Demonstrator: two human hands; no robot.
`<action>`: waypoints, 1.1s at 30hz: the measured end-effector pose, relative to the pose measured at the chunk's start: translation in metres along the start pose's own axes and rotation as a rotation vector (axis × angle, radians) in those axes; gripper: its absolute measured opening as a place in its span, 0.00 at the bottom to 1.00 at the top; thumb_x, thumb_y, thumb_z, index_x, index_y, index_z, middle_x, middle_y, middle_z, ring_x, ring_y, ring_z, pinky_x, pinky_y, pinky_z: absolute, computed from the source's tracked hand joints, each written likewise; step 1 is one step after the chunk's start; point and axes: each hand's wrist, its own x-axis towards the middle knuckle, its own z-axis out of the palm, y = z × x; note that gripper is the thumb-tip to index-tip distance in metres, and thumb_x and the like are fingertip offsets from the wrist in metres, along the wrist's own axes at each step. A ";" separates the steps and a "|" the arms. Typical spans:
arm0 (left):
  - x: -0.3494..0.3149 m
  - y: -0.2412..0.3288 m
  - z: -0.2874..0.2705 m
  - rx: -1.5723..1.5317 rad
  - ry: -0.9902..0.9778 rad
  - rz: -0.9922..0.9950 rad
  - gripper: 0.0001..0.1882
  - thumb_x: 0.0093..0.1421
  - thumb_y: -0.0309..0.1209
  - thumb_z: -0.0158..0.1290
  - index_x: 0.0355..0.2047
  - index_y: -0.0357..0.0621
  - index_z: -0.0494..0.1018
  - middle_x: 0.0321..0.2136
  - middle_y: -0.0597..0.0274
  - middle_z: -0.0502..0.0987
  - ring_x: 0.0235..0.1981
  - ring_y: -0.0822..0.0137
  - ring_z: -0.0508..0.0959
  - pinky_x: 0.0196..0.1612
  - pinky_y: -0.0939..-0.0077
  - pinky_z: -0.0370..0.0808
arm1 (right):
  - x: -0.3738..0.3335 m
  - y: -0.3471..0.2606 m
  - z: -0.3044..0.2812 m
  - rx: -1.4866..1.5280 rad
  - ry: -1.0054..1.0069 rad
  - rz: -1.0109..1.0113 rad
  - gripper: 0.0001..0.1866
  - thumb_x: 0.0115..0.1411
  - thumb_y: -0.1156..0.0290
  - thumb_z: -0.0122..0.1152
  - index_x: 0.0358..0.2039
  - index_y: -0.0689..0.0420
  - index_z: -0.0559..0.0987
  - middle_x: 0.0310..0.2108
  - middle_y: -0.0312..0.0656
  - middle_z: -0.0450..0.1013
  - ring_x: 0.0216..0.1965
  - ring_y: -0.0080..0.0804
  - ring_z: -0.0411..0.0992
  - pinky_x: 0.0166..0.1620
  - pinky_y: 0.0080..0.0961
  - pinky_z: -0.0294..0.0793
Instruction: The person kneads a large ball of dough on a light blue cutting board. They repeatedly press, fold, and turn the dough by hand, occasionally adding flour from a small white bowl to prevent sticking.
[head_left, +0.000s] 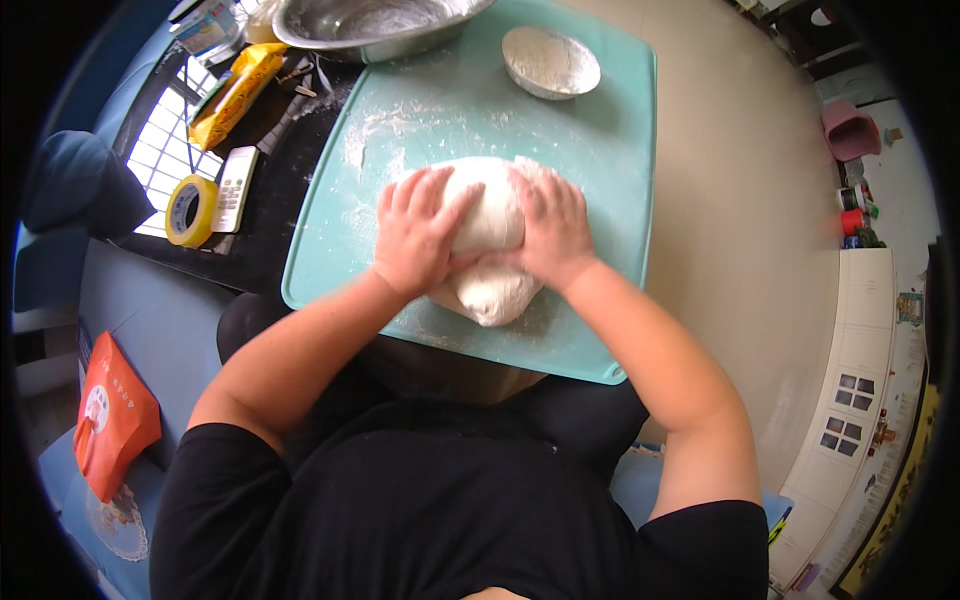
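Observation:
A large lump of white dough (487, 222) lies on a floury turquoise board (440, 125). A crease separates its rounded far part from a smaller bulge nearest me. My left hand (422, 232) grips the dough's left side, its fingers spread over the top and the thumb pointing inward. On the opposite side my right hand (552, 222) is closed around the dough, fingers curved over its far right edge. Both palms press against it near the crease; the right thumb is partly hidden in the fold.
Flour fills a small bowl (551, 64) at the board's far right. A metal basin (375, 42) stands at the far edge. On the dark table to the left are yellow tape (191, 211), a white remote control (235, 190) and a yellow packet (236, 96). Tiled floor (745, 200) lies right.

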 end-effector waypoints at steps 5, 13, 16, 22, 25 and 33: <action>0.045 -0.032 0.023 -0.024 -0.018 -0.094 0.34 0.47 0.55 0.57 0.53 0.57 0.68 0.48 0.57 0.70 0.50 0.53 0.69 0.51 0.57 0.63 | 0.047 0.033 0.028 0.108 -0.009 0.126 0.49 0.36 0.37 0.67 0.57 0.50 0.65 0.48 0.42 0.68 0.50 0.42 0.67 0.51 0.39 0.66; 0.100 -0.069 0.039 -0.027 -0.192 -0.290 0.28 0.53 0.56 0.53 0.52 0.60 0.69 0.42 0.58 0.74 0.45 0.53 0.73 0.48 0.61 0.69 | 0.105 0.038 0.025 0.053 -0.279 0.522 0.43 0.43 0.41 0.66 0.56 0.51 0.67 0.52 0.42 0.69 0.51 0.39 0.69 0.51 0.35 0.70; 0.105 -0.064 0.040 -0.006 -0.216 -0.328 0.29 0.54 0.57 0.51 0.53 0.61 0.67 0.42 0.55 0.74 0.46 0.52 0.73 0.48 0.60 0.70 | 0.103 0.031 0.028 0.041 -0.291 0.622 0.43 0.45 0.43 0.67 0.58 0.50 0.65 0.54 0.45 0.66 0.53 0.43 0.67 0.54 0.37 0.67; 0.082 -0.034 -0.046 -0.230 -0.325 -0.366 0.31 0.51 0.58 0.55 0.43 0.45 0.74 0.40 0.51 0.75 0.46 0.50 0.73 0.48 0.60 0.69 | 0.071 -0.026 -0.062 0.218 -0.371 0.527 0.50 0.41 0.43 0.68 0.63 0.48 0.59 0.60 0.46 0.59 0.63 0.43 0.55 0.62 0.38 0.55; 0.061 0.007 -0.028 -0.108 0.139 -0.109 0.23 0.55 0.49 0.51 0.44 0.45 0.74 0.41 0.53 0.75 0.47 0.51 0.72 0.53 0.62 0.66 | 0.037 -0.043 -0.052 0.089 -0.360 0.472 0.54 0.39 0.40 0.69 0.63 0.47 0.58 0.63 0.46 0.54 0.66 0.43 0.48 0.65 0.40 0.46; -0.020 0.034 -0.031 0.021 0.049 0.007 0.32 0.53 0.54 0.48 0.51 0.45 0.69 0.50 0.54 0.70 0.52 0.51 0.68 0.57 0.55 0.59 | -0.037 -0.061 -0.020 0.064 0.026 0.102 0.46 0.46 0.46 0.63 0.62 0.48 0.57 0.61 0.51 0.52 0.63 0.56 0.48 0.61 0.61 0.41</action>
